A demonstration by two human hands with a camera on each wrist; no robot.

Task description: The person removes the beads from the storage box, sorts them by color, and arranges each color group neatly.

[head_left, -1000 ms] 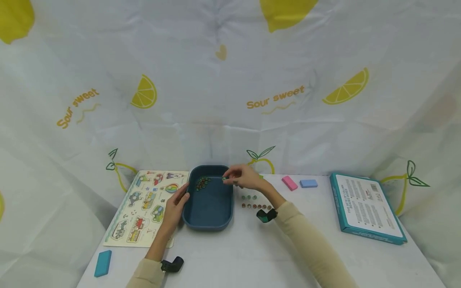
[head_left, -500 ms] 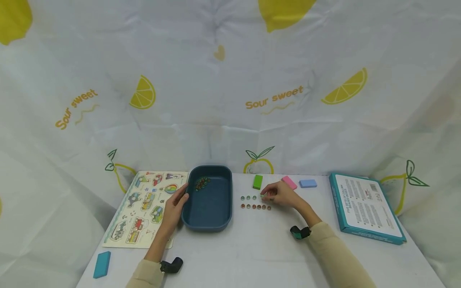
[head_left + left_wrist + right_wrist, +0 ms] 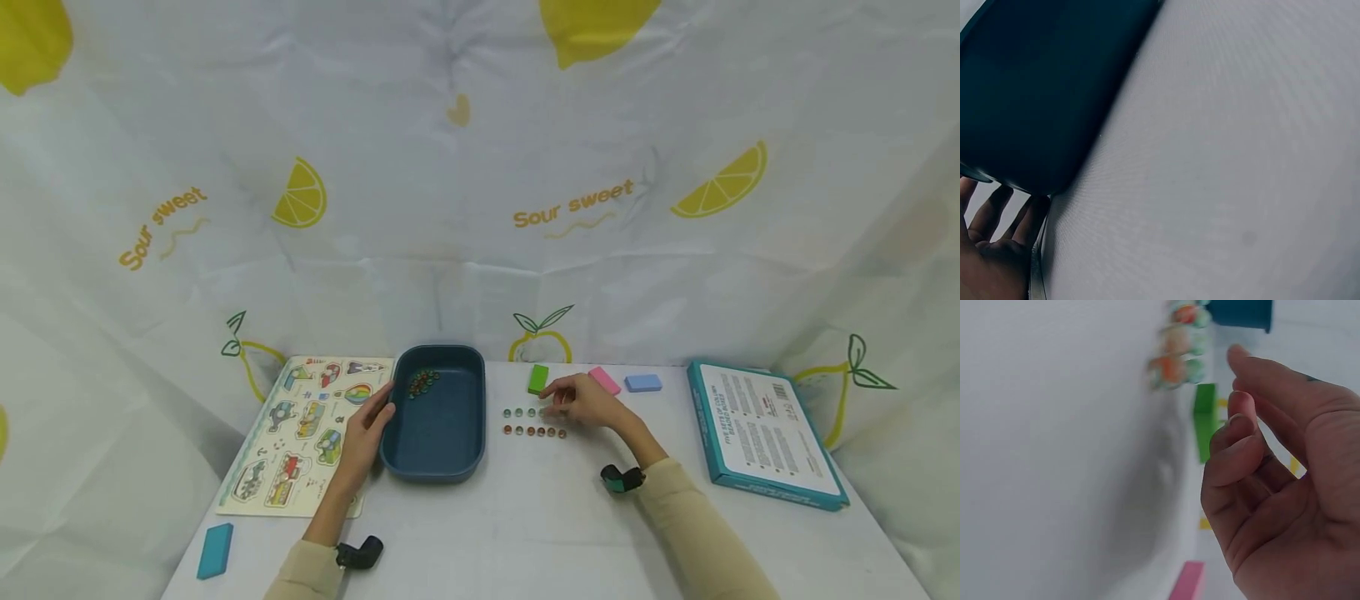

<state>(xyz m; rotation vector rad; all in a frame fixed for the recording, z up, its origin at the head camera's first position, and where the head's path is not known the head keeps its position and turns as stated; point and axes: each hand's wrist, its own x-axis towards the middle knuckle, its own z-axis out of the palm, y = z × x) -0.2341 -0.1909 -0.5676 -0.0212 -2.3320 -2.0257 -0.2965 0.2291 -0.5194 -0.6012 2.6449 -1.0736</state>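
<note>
My left hand (image 3: 363, 429) rests with straight fingers against the left side of a dark blue tray (image 3: 438, 475). The left wrist view shows those fingers (image 3: 991, 250) beside the tray's wall (image 3: 1041, 94). A small heap of marbles (image 3: 422, 381) lies in the tray's far end. Right of the tray, two short rows of marbles lie on the white table: a greenish row (image 3: 520, 412) and a brownish row (image 3: 534, 432). My right hand (image 3: 585, 402) hovers at the right end of the greenish row. Its fingers (image 3: 1272, 487) are loosely curled and hold nothing I can see.
A green block (image 3: 537, 378), a pink block (image 3: 603, 380) and a light blue block (image 3: 642, 382) lie behind the rows. A teal box (image 3: 768, 433) sits at the right. A picture puzzle board (image 3: 300, 433) and a blue block (image 3: 214, 550) lie at the left.
My right hand went from over the tray, pinching something small and green, rightward to the end of the greenish row. The left hand stayed on the tray.
</note>
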